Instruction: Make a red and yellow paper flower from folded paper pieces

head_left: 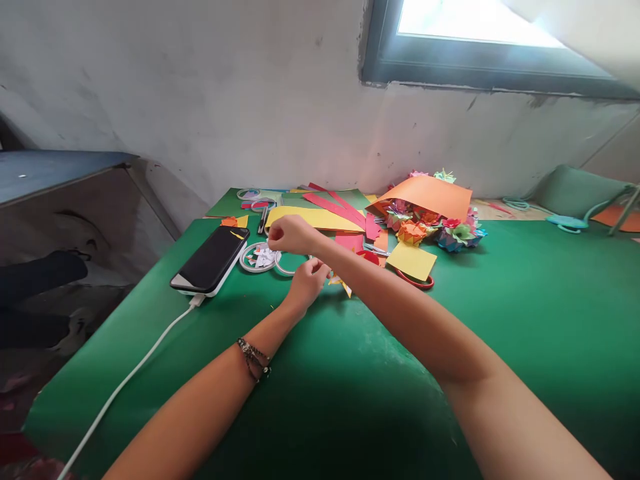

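My left hand point(307, 285), with a dark beaded bracelet on the wrist, is closed in a pinch low over the table. At its fingertips is a small yellow-and-white pointed paper piece point(342, 285), which it appears to grip. My right hand point(291, 235) crosses above and beyond it, fingers curled together; anything in them is too small or hidden to make out. Beneath the right hand lie a tape roll point(286, 272) and, to its left, another tape roll point(243, 261) with white paper scraps point(263, 256) inside. A yellow paper strip point(310, 219) lies just behind.
A black-and-white power bank point(213, 260) with a white cable point(145, 360) lies left on the green table point(525, 320). Behind are red paper strips point(337, 210). Rightward are a yellow paper square point(411, 260) over red-handled scissors point(423, 285), and colourful paper flowers point(413, 232) under orange paper point(425, 195).
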Motion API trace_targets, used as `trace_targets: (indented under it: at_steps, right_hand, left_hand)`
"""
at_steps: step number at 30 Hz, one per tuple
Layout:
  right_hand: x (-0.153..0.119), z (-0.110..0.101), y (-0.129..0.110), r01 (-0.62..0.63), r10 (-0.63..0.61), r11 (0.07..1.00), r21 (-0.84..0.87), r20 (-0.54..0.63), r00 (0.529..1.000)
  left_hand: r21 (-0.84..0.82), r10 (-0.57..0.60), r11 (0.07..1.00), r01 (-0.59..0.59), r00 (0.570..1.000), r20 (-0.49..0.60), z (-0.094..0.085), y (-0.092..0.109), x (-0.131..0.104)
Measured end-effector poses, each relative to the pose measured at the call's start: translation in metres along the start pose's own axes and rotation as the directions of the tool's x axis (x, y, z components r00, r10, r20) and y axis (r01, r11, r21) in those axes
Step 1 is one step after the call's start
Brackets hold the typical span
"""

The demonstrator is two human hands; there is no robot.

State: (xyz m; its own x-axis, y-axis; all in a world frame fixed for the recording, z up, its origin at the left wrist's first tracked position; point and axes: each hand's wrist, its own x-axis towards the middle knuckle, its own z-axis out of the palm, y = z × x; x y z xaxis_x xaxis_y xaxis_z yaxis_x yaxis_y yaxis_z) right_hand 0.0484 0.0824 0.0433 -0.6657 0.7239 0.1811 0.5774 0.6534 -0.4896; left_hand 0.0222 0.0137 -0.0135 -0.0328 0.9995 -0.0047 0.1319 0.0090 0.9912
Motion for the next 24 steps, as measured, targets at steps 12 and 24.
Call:
trace_targets:
  at_steps: [12,24]
  right_hand:
    - [0.012,0.005,0.004,-0.026,0.021,0.997,-0.077,-0.061,0.998]
    - [-0.122,-0.043,0.064,-0.131,0.236,0.911,0.390,-0.236,0.942]
  left_hand:
    - [-0.027,0.004,1.000,-0.005,1.000,-0.017,-0.003,-0.002,0.003]
    - [-0.138,0.169,0.977,-0.163,0.985,0.033,0.002,0.002,-0.002]
